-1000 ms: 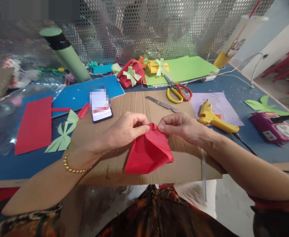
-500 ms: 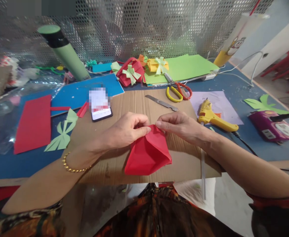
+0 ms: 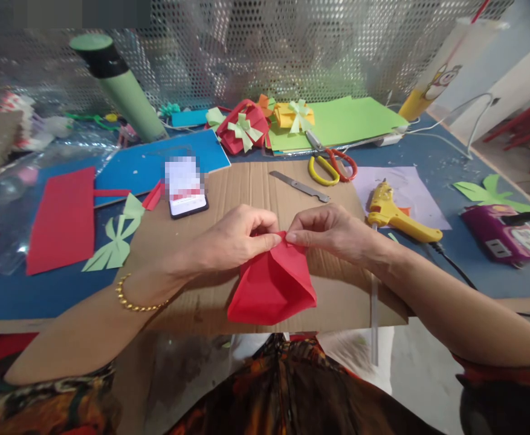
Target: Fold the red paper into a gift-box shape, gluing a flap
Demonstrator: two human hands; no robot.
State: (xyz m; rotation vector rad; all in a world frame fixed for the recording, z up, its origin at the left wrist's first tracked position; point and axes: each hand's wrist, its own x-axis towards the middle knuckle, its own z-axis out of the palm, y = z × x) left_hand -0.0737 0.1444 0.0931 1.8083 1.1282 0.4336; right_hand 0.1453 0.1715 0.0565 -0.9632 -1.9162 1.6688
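Observation:
A folded red paper bag [image 3: 276,283] rests over the front of a brown cardboard sheet [image 3: 228,187], its narrow top edge gathered upward. My left hand [image 3: 242,238] pinches the left part of that top edge between thumb and fingers. On the right part of the same edge, the thumb and forefinger of my right hand [image 3: 326,229] are closed. Both thumbs lie close together, and the fingertips behind the paper are hidden. Beyond the hands lie a metal blade [image 3: 298,185] and scissors [image 3: 330,166] with yellow and red handles.
To the right is a yellow glue gun [image 3: 398,217] with a glue stick. A phone [image 3: 185,193], green paper bow [image 3: 113,244] and red paper sheet [image 3: 63,220] lie left. Finished-looking red bag [image 3: 242,130], green bottle [image 3: 124,90] and drink cup [image 3: 450,72] stand behind.
My right thumb and fingers have drawn in slightly on the top edge of the red paper bag. Both hands keep hold of it, and the view has shifted a little.

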